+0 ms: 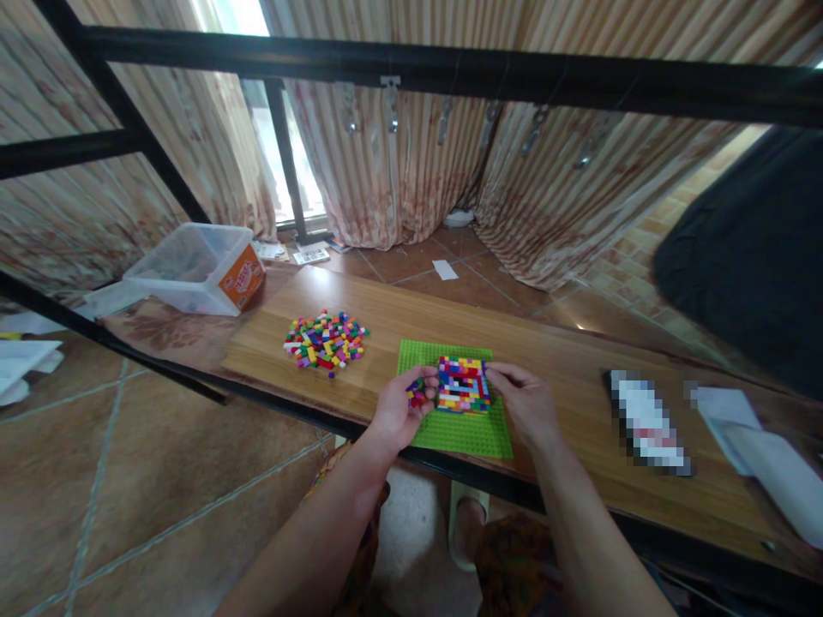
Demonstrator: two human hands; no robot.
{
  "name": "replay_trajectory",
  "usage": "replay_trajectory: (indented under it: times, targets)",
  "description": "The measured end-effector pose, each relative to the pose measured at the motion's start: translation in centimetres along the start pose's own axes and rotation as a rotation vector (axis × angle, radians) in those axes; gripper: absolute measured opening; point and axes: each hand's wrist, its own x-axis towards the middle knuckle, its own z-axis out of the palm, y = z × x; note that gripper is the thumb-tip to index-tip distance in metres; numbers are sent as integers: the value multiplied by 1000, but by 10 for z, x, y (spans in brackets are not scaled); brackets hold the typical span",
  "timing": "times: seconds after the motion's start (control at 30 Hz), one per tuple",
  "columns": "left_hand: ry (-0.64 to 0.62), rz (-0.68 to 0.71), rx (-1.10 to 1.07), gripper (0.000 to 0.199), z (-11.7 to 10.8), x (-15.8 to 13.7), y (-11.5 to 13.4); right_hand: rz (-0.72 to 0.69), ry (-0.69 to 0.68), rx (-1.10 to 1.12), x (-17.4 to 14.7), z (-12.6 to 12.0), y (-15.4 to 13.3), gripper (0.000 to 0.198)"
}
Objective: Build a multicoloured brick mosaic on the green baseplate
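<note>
A block of multicoloured building bricks (pixel 464 406) stands on a green studded baseplate (pixel 463 441), with an opening in its middle. My left hand (pixel 402 406) is cupped at the block's left side, its fingers curled around several loose bricks (pixel 417 392). Thumb and forefinger of my right hand (pixel 525 394) are pinched together at the block's upper right corner. Whatever sits between those fingertips is too small to make out. Left of the baseplate, a heap of loose bricks (pixel 326 340) lies on the wooden board (pixel 386 313).
A clear plastic box (pixel 183 274) with an orange label stands at the far left. To the right lie a blurred-out flat item (pixel 649 424) and white packets (pixel 775 463). A black metal rail (pixel 411 64) crosses above, before striped curtains (pixel 399 180).
</note>
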Motion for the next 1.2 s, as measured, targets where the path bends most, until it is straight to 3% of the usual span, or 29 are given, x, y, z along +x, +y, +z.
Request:
replay_trajectory:
  times: [0.33,0.43,0.67,1.2]
  targets:
    - [-18,-7,-20,12,0,0,-1,193,-72,245,4,2,-3,35]
    - [-26,-14,-21,12,-1,0,-1,240,-122,271,5,1,-6,38]
    - [-20,-13,-3,11,0,1,-1,314,-102,270,7,4,-11,37]
    - [-10,-1,3,16,-1,2,1,139,9,276,10,6,-6,44]
